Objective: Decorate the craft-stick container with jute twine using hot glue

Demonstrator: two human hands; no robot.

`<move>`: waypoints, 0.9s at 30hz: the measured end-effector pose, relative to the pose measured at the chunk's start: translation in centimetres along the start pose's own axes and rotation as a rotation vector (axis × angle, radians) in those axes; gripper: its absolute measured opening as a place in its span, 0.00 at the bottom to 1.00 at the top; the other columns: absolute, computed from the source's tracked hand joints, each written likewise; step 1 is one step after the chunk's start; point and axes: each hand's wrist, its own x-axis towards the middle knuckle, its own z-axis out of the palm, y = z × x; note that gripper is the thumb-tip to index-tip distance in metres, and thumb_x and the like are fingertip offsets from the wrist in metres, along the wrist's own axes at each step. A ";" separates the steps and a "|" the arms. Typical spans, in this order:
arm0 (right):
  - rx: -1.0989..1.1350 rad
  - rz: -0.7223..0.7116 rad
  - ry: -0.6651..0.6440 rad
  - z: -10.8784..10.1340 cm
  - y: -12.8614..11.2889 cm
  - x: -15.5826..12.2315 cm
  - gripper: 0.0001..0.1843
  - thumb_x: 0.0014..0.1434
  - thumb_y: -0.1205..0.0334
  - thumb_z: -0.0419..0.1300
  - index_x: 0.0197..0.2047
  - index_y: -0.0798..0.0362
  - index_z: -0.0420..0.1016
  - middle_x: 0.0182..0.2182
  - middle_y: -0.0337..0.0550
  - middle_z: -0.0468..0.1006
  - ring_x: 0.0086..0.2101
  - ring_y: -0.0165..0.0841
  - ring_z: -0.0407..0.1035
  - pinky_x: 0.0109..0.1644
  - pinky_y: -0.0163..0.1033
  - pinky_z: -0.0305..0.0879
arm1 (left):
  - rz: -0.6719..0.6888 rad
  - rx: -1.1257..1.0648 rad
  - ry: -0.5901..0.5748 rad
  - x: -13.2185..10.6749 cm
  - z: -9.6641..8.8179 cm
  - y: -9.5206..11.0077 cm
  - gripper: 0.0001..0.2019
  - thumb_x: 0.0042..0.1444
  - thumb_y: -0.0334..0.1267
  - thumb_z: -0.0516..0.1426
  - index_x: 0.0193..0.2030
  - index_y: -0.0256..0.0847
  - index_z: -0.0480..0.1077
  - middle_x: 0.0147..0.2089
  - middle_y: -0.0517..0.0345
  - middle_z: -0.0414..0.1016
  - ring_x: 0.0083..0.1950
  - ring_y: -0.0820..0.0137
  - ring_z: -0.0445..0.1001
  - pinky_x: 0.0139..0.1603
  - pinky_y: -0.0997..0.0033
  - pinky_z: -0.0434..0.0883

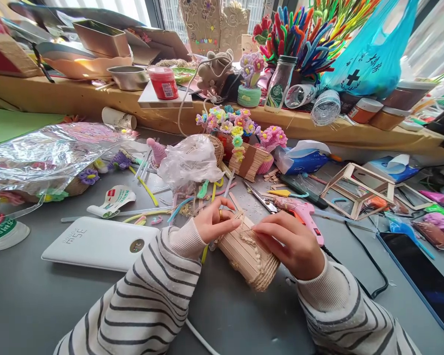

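Observation:
A small container of flat craft sticks (pixel 237 250) lies tilted on the grey table, bands of twine (pixel 268 273) wound round its near end. A braided strand of the same pale twine (pixel 257 254) runs along its side. My left hand (pixel 217 220), a ring on one finger, is closed at the container's far end, thumb along the edge. On the other side my right hand (pixel 290 242) pinches thin twine against the sticks, thumb and forefinger together. The inner fingertips of my left hand are partly hidden. A pink glue gun (pixel 299 212) lies just behind my right hand.
A white power bank (pixel 96 244) lies to the left, a phone (pixel 425 276) to the right. Scissors (pixel 261 197), a wooden-framed box (pixel 358 190) and a bundle of craft sticks (pixel 246 162) lie farther back. A crowded ledge (pixel 163 118) spans the back.

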 end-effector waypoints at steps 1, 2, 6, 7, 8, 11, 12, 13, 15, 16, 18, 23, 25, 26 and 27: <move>0.000 -0.002 0.002 0.0 0.0 0.0 0.08 0.51 0.74 0.56 0.36 0.60 0.72 0.28 0.48 0.72 0.30 0.30 0.65 0.31 0.36 0.66 | -0.002 0.007 -0.006 0.0 -0.1 -0.1 0.22 0.38 0.44 0.62 0.35 0.39 0.54 0.22 0.69 0.66 0.21 0.80 0.63 0.21 0.80 0.57; 0.000 -0.005 0.004 0.0 -0.1 -0.1 0.08 0.51 0.74 0.56 0.36 0.60 0.72 0.28 0.48 0.72 0.29 0.30 0.65 0.31 0.36 0.66 | -0.005 0.013 -0.014 0.0 -0.1 -0.2 0.22 0.39 0.44 0.62 0.35 0.40 0.54 0.22 0.69 0.66 0.21 0.80 0.63 0.21 0.80 0.57; -0.017 -0.011 0.007 0.0 -0.2 0.0 0.08 0.51 0.75 0.56 0.35 0.60 0.72 0.27 0.49 0.72 0.29 0.30 0.65 0.31 0.36 0.66 | -0.011 0.030 -0.045 0.1 -0.2 -0.4 0.22 0.40 0.43 0.62 0.36 0.41 0.53 0.24 0.69 0.65 0.21 0.80 0.64 0.22 0.79 0.56; -0.022 -0.012 0.007 0.0 -0.2 0.0 0.08 0.51 0.75 0.56 0.35 0.61 0.72 0.27 0.49 0.72 0.29 0.30 0.65 0.30 0.35 0.66 | -0.010 0.028 -0.049 0.1 -0.2 -0.4 0.22 0.40 0.42 0.62 0.36 0.41 0.53 0.24 0.68 0.66 0.22 0.79 0.64 0.22 0.79 0.57; -0.027 -0.013 0.005 0.0 -0.3 0.1 0.08 0.51 0.74 0.55 0.35 0.61 0.73 0.27 0.49 0.72 0.29 0.30 0.65 0.30 0.35 0.65 | -0.007 0.022 -0.050 0.0 -0.2 -0.4 0.22 0.40 0.42 0.62 0.36 0.41 0.53 0.25 0.68 0.66 0.22 0.79 0.65 0.23 0.79 0.58; -0.041 -0.009 0.001 0.0 -0.4 0.2 0.07 0.52 0.73 0.55 0.35 0.61 0.73 0.27 0.49 0.72 0.29 0.30 0.65 0.30 0.35 0.65 | -0.002 -0.003 -0.057 -0.1 0.0 -0.4 0.22 0.40 0.41 0.62 0.36 0.40 0.53 0.25 0.67 0.67 0.23 0.78 0.66 0.24 0.78 0.60; -0.046 -0.007 0.001 0.0 -0.5 0.2 0.07 0.52 0.73 0.55 0.35 0.61 0.73 0.27 0.49 0.72 0.29 0.31 0.65 0.30 0.35 0.65 | -0.001 -0.011 -0.060 -0.1 0.0 -0.3 0.22 0.40 0.40 0.62 0.36 0.40 0.53 0.25 0.67 0.67 0.23 0.78 0.66 0.24 0.77 0.60; -0.048 -0.004 0.001 0.0 -0.5 0.2 0.07 0.52 0.73 0.55 0.35 0.61 0.73 0.27 0.49 0.72 0.29 0.31 0.65 0.30 0.35 0.65 | -0.001 -0.018 -0.065 -0.1 0.0 -0.3 0.22 0.40 0.40 0.62 0.36 0.40 0.53 0.25 0.67 0.67 0.23 0.78 0.66 0.25 0.77 0.61; -0.049 -0.003 -0.005 0.1 -0.5 0.2 0.07 0.52 0.72 0.55 0.35 0.61 0.73 0.27 0.49 0.72 0.29 0.30 0.65 0.30 0.35 0.65 | 0.001 -0.031 -0.076 -0.2 0.1 -0.2 0.22 0.40 0.39 0.62 0.36 0.40 0.53 0.26 0.67 0.67 0.23 0.78 0.66 0.25 0.77 0.61; -0.048 -0.003 -0.009 0.1 -0.6 0.1 0.07 0.52 0.72 0.55 0.35 0.60 0.73 0.27 0.49 0.72 0.29 0.30 0.65 0.30 0.35 0.65 | 0.003 -0.037 -0.081 -0.2 0.1 -0.2 0.22 0.40 0.39 0.62 0.36 0.40 0.53 0.26 0.67 0.67 0.23 0.78 0.66 0.25 0.77 0.61; -0.050 0.000 -0.013 0.1 -0.6 0.2 0.07 0.53 0.72 0.55 0.35 0.60 0.73 0.26 0.48 0.72 0.29 0.30 0.65 0.30 0.35 0.65 | 0.008 -0.045 -0.090 -0.2 0.1 -0.2 0.22 0.40 0.39 0.62 0.36 0.40 0.53 0.26 0.66 0.68 0.24 0.78 0.66 0.26 0.77 0.62; -0.049 0.008 -0.021 0.1 -0.7 0.3 0.07 0.54 0.71 0.54 0.34 0.59 0.73 0.26 0.48 0.72 0.28 0.30 0.65 0.30 0.35 0.65 | 0.011 -0.050 -0.097 -0.2 0.1 -0.2 0.21 0.40 0.38 0.62 0.37 0.39 0.53 0.27 0.66 0.68 0.25 0.78 0.67 0.26 0.77 0.63; -0.045 0.009 -0.026 0.1 -0.7 0.3 0.07 0.54 0.71 0.54 0.34 0.60 0.73 0.26 0.48 0.72 0.28 0.30 0.65 0.30 0.35 0.65 | 0.011 -0.057 -0.095 -0.2 0.1 -0.3 0.21 0.40 0.37 0.62 0.37 0.40 0.54 0.27 0.66 0.68 0.25 0.78 0.68 0.26 0.77 0.63; -0.045 0.010 -0.027 0.1 -0.7 0.3 0.07 0.53 0.71 0.54 0.34 0.60 0.73 0.26 0.48 0.72 0.28 0.30 0.65 0.30 0.35 0.65 | 0.012 -0.061 -0.094 -0.2 0.1 -0.3 0.21 0.40 0.37 0.62 0.37 0.40 0.54 0.27 0.66 0.68 0.25 0.78 0.68 0.27 0.77 0.63; -0.045 0.010 -0.028 0.1 -0.7 0.3 0.07 0.53 0.71 0.54 0.34 0.60 0.73 0.26 0.48 0.72 0.28 0.30 0.65 0.30 0.35 0.65 | 0.013 -0.063 -0.094 -0.2 0.1 -0.3 0.21 0.40 0.37 0.62 0.37 0.40 0.54 0.27 0.66 0.68 0.25 0.78 0.68 0.27 0.77 0.63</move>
